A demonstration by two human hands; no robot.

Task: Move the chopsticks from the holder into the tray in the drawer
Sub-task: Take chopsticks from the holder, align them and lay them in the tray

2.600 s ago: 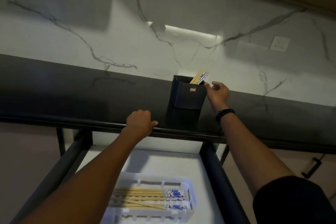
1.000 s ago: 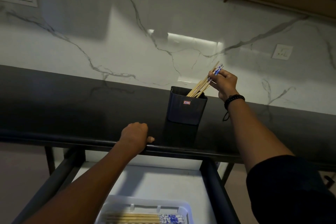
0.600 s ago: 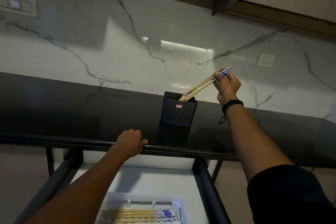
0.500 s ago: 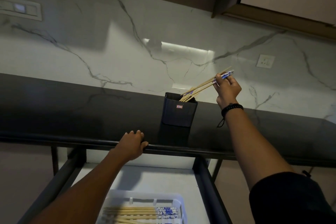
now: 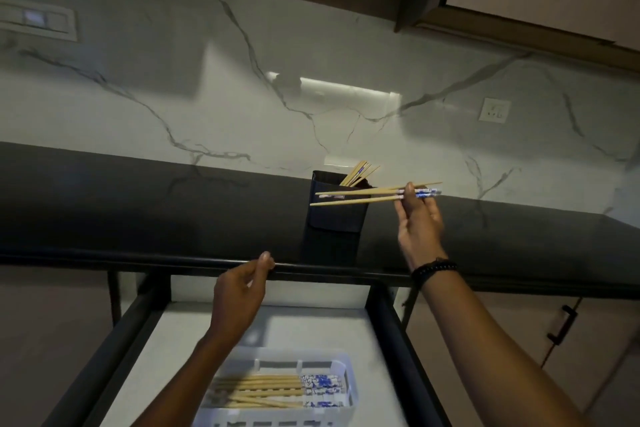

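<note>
Chopsticks (image 5: 367, 195) pinched level in right hand (image 5: 419, 222), seemingly three.

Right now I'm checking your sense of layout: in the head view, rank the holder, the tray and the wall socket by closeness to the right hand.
1. Holder, just left of the right hand.
2. Wall socket, up right on the wall.
3. Tray, down in the drawer.

- The right hand (image 5: 419, 218) is raised, forearm reaching up from the lower right, a dark beaded band at the wrist; fingers and thumb pinch thin sticks near their patterned ends.
- The left hand (image 5: 239, 295) is lower, loosely curled and holding nothing, thumb tip uppermost, forearm stretching up from the bottom edge.
</note>
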